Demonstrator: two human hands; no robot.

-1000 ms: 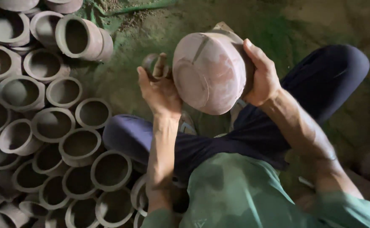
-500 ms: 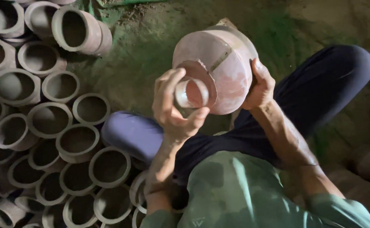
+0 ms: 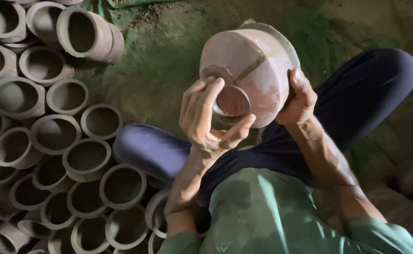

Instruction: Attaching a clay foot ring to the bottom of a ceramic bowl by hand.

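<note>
dirt floor [image 3: 169,70], grey clay cups [image 3: 86,157] massed at the person's left. left hand [image 3: 206,120] fingers curl round a small cup [image 3: 230,103] pressed against the pot [image 3: 251,66]; right hand [image 3: 300,99] grips the pot's rim. fitting step; next calls for steady pressure.

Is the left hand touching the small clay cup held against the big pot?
Touching: the head view shows the left hand wrapped around the small clay cup, thumb underneath.

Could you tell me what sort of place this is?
Probably a pottery workshop: rows of unfired clay pots cover the dirt floor, and the seated person's hands hold a reddish clay bowl and a small cup.
</note>
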